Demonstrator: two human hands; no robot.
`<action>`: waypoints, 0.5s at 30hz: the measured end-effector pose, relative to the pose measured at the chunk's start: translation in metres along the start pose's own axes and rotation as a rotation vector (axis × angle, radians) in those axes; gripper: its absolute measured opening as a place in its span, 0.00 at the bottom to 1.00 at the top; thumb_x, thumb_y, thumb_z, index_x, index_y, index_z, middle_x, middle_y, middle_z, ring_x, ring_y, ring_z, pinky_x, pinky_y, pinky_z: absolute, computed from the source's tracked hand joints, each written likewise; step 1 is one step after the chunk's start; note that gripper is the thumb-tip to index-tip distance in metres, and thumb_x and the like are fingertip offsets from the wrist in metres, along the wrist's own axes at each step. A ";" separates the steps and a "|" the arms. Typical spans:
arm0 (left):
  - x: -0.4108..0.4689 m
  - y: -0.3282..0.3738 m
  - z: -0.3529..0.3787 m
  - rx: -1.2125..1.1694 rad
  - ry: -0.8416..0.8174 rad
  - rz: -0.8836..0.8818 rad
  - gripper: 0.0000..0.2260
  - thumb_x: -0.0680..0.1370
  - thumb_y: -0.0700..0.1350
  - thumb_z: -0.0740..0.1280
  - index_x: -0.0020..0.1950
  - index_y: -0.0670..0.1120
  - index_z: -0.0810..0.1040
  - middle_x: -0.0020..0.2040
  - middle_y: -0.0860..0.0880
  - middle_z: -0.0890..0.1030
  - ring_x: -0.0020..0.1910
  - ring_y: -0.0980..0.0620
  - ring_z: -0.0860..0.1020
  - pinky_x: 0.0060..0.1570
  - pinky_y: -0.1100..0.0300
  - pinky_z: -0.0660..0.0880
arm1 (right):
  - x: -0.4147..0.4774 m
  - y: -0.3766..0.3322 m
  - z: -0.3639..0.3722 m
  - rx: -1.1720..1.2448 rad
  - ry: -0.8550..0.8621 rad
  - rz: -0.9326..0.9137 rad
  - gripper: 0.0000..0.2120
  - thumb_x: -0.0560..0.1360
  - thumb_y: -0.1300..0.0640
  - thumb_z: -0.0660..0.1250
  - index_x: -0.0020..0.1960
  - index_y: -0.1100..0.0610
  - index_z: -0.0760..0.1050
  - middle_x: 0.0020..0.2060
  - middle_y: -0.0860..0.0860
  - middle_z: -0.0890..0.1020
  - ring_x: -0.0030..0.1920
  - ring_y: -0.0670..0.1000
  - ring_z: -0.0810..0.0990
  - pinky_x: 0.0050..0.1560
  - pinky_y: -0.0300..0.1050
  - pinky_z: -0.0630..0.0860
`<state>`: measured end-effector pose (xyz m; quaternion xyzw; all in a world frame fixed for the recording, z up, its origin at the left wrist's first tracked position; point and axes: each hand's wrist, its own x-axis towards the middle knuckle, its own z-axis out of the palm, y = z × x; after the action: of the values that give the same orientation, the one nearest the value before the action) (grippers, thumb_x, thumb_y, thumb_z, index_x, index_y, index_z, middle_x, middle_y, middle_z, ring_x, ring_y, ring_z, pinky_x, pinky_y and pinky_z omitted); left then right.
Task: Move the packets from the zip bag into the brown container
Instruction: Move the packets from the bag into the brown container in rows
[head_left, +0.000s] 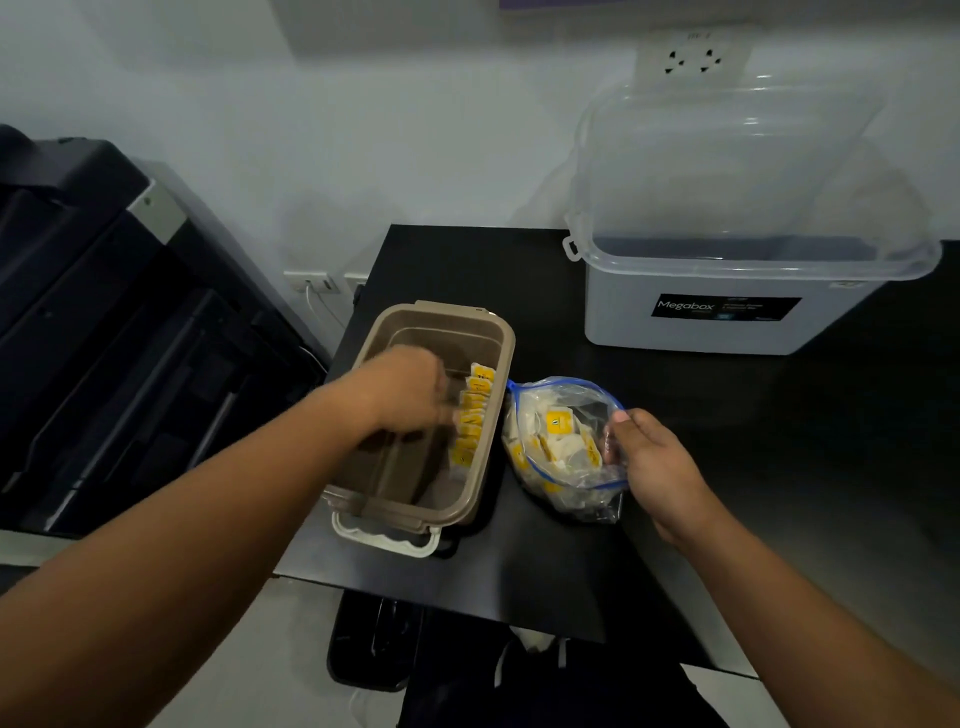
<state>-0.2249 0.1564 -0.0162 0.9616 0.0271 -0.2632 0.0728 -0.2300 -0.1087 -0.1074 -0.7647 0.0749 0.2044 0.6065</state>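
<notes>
Printer (104, 322): a big dark machine, far left, beside the table, not part of the task.
Left hand (410, 389): it is over the brown container, curled downward, the fingertips at the row of packets. The picture is blurred here, so I cannot tell if a packet is between the fingers or only pushed into place.
Brown container (395, 499): open, no lid on it, standing on the black table (519, 571) at its left side. A white clip is at the near end.
Packets in container (472, 410): a row of yellow-labelled packets standing on edge along the right wall. The rest of the floor looks bare, so I judge much room is left.
Zip bag (561, 447): clear plastic with a blue zip line, lying just beside the container on its right, mouth open toward the container. Many packets (558, 423) are loose inside, so I judge the task is only partly done.
Right hand (649, 462): partly closed, thumb and fingers pinching the bag's right edge, holding the mouth open.
How to do the step well: set each packet upright against the row, press the row tight to the wall, and keep the bag mouth wide for the next reach.
Grey box (727, 312): far right at the back, marked Megabox, its clear lid (737, 171) raised against the wall; what is inside is not visible.
</notes>
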 end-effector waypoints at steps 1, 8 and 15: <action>-0.006 0.006 -0.010 -0.021 0.105 -0.013 0.10 0.78 0.54 0.70 0.53 0.50 0.80 0.46 0.53 0.80 0.47 0.53 0.79 0.49 0.59 0.73 | 0.000 0.001 0.000 0.002 -0.002 -0.001 0.18 0.87 0.51 0.57 0.43 0.60 0.74 0.37 0.53 0.76 0.40 0.51 0.74 0.46 0.47 0.73; -0.022 0.082 -0.021 -0.188 0.313 0.266 0.03 0.78 0.47 0.71 0.51 0.51 0.83 0.43 0.54 0.83 0.42 0.57 0.80 0.48 0.58 0.78 | 0.002 0.001 -0.001 0.026 -0.004 0.034 0.16 0.87 0.51 0.57 0.46 0.59 0.74 0.40 0.55 0.78 0.42 0.53 0.76 0.47 0.49 0.74; 0.013 0.121 0.038 0.091 0.157 0.403 0.11 0.81 0.40 0.63 0.60 0.47 0.81 0.55 0.45 0.82 0.54 0.43 0.79 0.53 0.49 0.77 | 0.001 -0.001 -0.005 0.030 -0.017 0.043 0.15 0.87 0.51 0.57 0.53 0.58 0.78 0.48 0.56 0.84 0.51 0.55 0.83 0.48 0.49 0.78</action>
<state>-0.2215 0.0311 -0.0400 0.9674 -0.1720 -0.1688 0.0784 -0.2276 -0.1135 -0.1061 -0.7520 0.0892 0.2228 0.6139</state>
